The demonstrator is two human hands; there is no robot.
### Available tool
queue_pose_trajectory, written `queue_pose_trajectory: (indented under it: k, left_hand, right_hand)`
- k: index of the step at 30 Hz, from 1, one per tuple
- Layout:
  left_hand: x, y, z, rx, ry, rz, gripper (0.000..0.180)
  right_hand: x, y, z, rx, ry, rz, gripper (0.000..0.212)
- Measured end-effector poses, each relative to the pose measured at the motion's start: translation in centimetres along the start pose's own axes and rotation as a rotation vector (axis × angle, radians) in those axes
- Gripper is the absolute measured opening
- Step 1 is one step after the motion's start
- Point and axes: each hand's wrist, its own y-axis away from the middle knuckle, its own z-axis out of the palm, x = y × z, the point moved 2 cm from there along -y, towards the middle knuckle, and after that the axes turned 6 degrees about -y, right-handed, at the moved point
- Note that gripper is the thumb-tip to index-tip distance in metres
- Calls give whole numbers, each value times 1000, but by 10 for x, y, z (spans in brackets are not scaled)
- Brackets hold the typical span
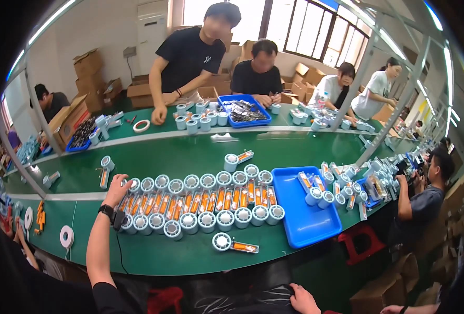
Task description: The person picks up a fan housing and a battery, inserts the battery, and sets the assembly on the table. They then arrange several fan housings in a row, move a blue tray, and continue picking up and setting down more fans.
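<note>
Left hand (118,188) laid open on the left end of the fan row (200,201).
Fingers are spread flat, nothing clamped; the packed double row of small fans is set on the green table (190,154) beside a blue tray (305,220). Right hand (302,299) is rested loosely open on the lap, nothing held.

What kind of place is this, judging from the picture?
Most likely a small factory assembly line. Several people work along a long green belt, rows of identical small handheld fans lie by the left hand, and cardboard boxes are stacked behind.
</note>
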Motion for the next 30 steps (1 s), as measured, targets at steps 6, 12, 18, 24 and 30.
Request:
queue_pose_trajectory:
  k: [6, 12, 18, 24, 30]
  left_hand:
    - [45, -1, -6, -109, -187, 25, 42]
    - [29, -1, -5, -107, -185, 12, 41]
    - [30, -3, -3, -111, -209, 40, 42]
    - [48, -31, -24, -122, -252, 68, 58]
    - [51, -162, -44, 14, -94, -21, 79]
  right_hand:
    - [2, 6, -1, 10, 21, 11, 47]
    - [8, 0, 3, -2, 21, 2, 47]
    - [9, 2, -1, -15, 27, 19, 48]
    - [15, -1, -1, -14, 46, -26, 48]
    - [8, -1, -19, -134, 44, -25, 45]
